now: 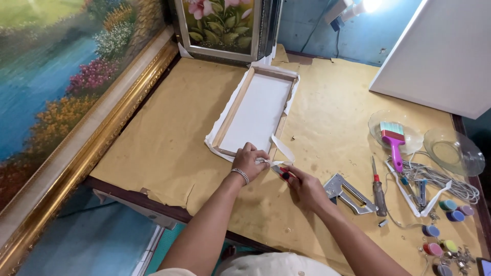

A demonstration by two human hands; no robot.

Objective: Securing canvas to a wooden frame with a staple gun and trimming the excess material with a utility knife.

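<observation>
**Two hands at the canvas corner**

The small canvas (254, 113) lay face down on the paper-covered table (169, 148), its wooden stretcher bars up and white cloth folded over the edges. The left hand (249, 161) was pressed on the near right corner, fingers curled down and pinching a loose strip of cloth (283, 148) flat against the bar. That grip looked meant to keep the cloth taut and still. The right hand (305, 187) came in just beside it, closed around a small tool (283, 173) with a red part showing; its tip touched the cloth at the same corner. What kind of tool it was could not be told, too much was hidden in the fist.

A metal staple gun (349, 193) sat just right of the right hand, within easy reach. Next to it lay a screwdriver (378, 190), then a tangle of cord (434, 179). Farther right, a pink-handled brush (394, 141) rested on a clear dish (409, 134), with a second dish (454, 152) beside it. Small paint pots (450, 209) were scattered along the near right edge.

A blank canvas (445, 51) leaned at the far right. A big gold-framed landscape (56, 102) crowded the left side, and a framed flower painting (222, 25) stood at the back. Nothing lay between the hands and the corner.
</observation>
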